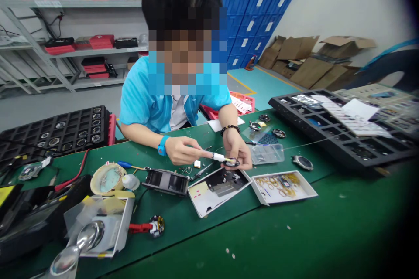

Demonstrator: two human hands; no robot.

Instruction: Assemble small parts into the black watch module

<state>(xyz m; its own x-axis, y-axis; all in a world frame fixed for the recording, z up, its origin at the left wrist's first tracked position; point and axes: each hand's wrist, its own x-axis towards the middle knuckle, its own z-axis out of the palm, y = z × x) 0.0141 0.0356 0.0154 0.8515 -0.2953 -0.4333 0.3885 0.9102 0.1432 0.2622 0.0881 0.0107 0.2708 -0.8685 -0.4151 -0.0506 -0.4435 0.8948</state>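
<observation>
Wearer's own hands outside the frame; grip cannot be told.

Observed across the green bench mat (327,226): a seated co-worker in a light blue shirt, both hands at work over the mat's far half.

- Co-worker's hand with blue wristband (181,150): closed in a pinch on a slim white-tipped pen-like tool (218,156), tip laid against the piece in the other hand.
- Co-worker's hand with black bead bracelet (240,153): fingers clasped round a small round dark watch body (231,162), held just above the mat, near the middle of the bench.

Directly below the watch body: a white shallow tray of small dark parts (218,185). Just beside it, towards the wearer's right: a white shallow tray of yellow rings (283,186).

Near the bracelet hand: a clear plastic box (265,153). Further along: a loose round grey watch case (303,162), lying flat.

Beside the parts tray: a black square fan housing (166,181), then a round cream dish (106,178).

At either end of the bench: a black compartment tray with round cases (65,130) and a black compartment tray with papers on top (343,135).
</observation>
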